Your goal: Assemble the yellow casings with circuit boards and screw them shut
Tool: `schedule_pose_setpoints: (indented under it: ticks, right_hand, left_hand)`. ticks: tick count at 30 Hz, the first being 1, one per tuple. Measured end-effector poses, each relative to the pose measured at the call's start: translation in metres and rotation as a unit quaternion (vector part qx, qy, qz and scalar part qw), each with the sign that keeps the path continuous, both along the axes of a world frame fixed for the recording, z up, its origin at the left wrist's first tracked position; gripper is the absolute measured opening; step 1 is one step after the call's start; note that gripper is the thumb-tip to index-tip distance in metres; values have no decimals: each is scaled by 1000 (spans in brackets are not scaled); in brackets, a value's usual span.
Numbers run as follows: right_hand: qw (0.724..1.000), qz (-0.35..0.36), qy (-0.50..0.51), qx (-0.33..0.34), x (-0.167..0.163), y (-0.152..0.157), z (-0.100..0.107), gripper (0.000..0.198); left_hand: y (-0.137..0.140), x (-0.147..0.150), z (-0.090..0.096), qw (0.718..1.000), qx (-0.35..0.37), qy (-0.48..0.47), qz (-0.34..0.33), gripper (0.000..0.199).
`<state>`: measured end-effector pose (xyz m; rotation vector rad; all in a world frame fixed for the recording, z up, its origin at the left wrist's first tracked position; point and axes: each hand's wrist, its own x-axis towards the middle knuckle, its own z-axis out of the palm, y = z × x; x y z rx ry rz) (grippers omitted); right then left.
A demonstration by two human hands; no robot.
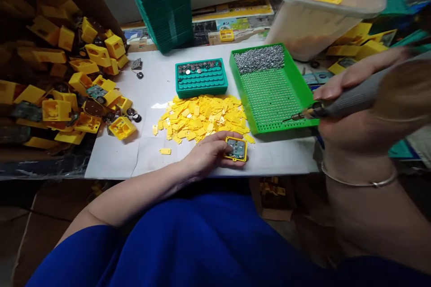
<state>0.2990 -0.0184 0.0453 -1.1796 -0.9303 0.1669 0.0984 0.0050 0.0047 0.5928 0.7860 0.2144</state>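
Note:
My left hand [210, 150] is closed around a small yellow plastic case [236, 149] with a circuit board inside, its open face turned up. The thumb rests on the board. My right hand [353, 121] grips a grey-handled electric screwdriver [353, 96], its thin bit pointing left over the near edge of a green tray [276, 98]. Silver screws [259, 59] fill the far end of that tray. Just beyond my left hand spreads a heap of small flat yellow covers [205, 116]. Behind them stands a teal tray [202, 81] with button cells in some pockets.
Many yellow cases [97, 56] are piled at the left, some with boards and wires. A wrapped stack of teal trays [164, 9] stands at the back. A translucent bin [323, 18] with yellow pieces rises at the back right. One yellow cover [165, 151] lies apart.

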Motion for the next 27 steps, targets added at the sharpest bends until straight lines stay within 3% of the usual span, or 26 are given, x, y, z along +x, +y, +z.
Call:
schedule_pose_setpoints:
  ticks: [4, 8, 14, 21, 24, 27]
  right_hand:
    - [994, 109, 20, 16, -31, -9, 16, 54]
    - [977, 207, 57, 4, -56, -17, 12, 52]
    - [972, 211, 100, 16, -68, -17, 0, 48]
    - [975, 182, 123, -20, -77, -19, 5, 45]
    - [974, 192, 122, -8, -77, -19, 5, 44]
    - [966, 240, 81, -45, -71, -18, 1, 42]
  left_hand:
    - [0, 1, -1, 1000, -1, 3, 5, 35]
    - [-1, 1, -2, 1000, 5, -5, 15, 35]
    - [-2, 1, -3, 1000, 10, -14, 22, 34]
    - [-2, 2, -4, 1000, 19, -12, 20, 31]
    - [-2, 2, -5, 999, 26, -10, 17, 32]
    - [-3, 2, -6, 999, 34, -8, 13, 33]
